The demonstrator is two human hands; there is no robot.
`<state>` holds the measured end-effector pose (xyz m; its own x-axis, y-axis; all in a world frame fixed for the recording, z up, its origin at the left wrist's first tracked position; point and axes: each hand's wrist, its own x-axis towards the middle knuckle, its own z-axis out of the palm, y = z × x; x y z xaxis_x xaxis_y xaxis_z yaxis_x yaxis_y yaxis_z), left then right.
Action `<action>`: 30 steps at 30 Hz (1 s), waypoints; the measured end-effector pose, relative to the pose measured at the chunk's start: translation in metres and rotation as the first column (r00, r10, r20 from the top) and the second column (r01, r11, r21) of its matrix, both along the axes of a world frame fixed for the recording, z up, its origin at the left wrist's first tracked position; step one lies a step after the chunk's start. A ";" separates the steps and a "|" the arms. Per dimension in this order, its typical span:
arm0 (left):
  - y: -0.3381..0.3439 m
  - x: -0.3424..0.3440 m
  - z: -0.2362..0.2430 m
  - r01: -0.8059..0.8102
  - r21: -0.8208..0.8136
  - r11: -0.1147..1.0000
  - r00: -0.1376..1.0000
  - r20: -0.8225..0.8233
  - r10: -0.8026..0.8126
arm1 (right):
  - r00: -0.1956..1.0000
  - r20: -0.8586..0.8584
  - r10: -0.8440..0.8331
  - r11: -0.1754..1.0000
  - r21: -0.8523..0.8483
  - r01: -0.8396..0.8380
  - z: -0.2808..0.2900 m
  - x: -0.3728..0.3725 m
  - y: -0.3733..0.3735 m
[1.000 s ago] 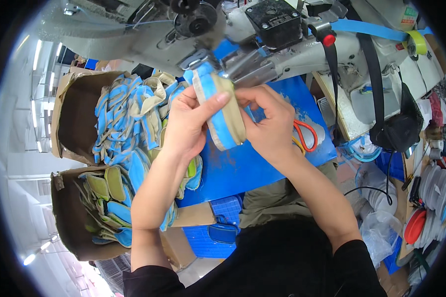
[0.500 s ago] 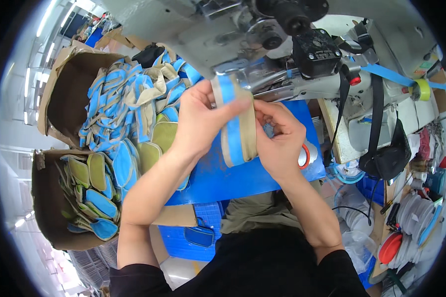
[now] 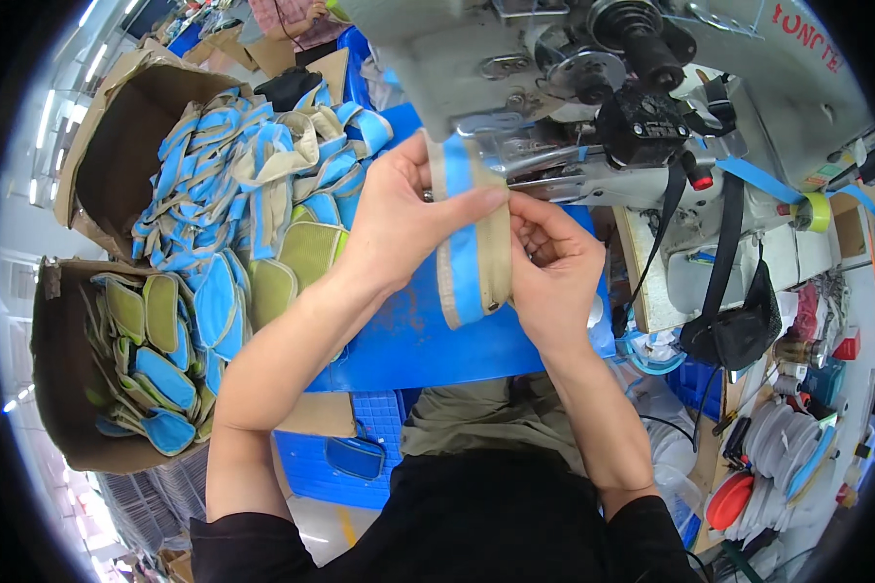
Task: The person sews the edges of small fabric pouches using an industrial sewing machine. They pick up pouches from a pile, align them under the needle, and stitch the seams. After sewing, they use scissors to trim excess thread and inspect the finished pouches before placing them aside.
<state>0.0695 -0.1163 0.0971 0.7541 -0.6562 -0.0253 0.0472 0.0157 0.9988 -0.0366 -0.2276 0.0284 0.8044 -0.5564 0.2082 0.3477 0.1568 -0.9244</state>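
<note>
Curving into a soft loop, the blue-and-beige fabric band (image 3: 467, 267) is hanging above the scuffed blue bench (image 3: 408, 345) between the left hand (image 3: 396, 212), pinching it across its long stripes, and the right hand (image 3: 559, 277), pinching its near edge.

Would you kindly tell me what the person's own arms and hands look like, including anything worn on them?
The left hand and right hand wear no gloves, and no watch or bracelet shows at either wrist. The forearms are bare; short, plain black sleeves end above the elbows.
</note>
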 end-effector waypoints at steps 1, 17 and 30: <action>-0.001 0.001 0.002 -0.005 0.014 1.000 1.000 -0.004 0.005 | 1.000 -0.012 0.009 0.999 0.035 -0.009 0.002 -0.001 0.000; 0.007 0.003 0.002 0.058 -0.100 0.993 0.913 -0.396 -0.093 | 0.960 0.044 0.277 0.933 0.229 -0.279 0.016 -0.012 -0.013; 0.000 -0.007 0.008 0.054 -0.051 0.997 0.961 -0.268 -0.066 | 0.959 0.020 0.284 0.908 0.317 -0.275 0.018 -0.025 -0.010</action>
<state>0.0626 -0.1166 0.1047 0.6828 -0.7048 -0.1925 0.3161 0.0474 0.9475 -0.0611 -0.2381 0.0465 0.9392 -0.3413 0.0368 0.2237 0.5271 -0.8198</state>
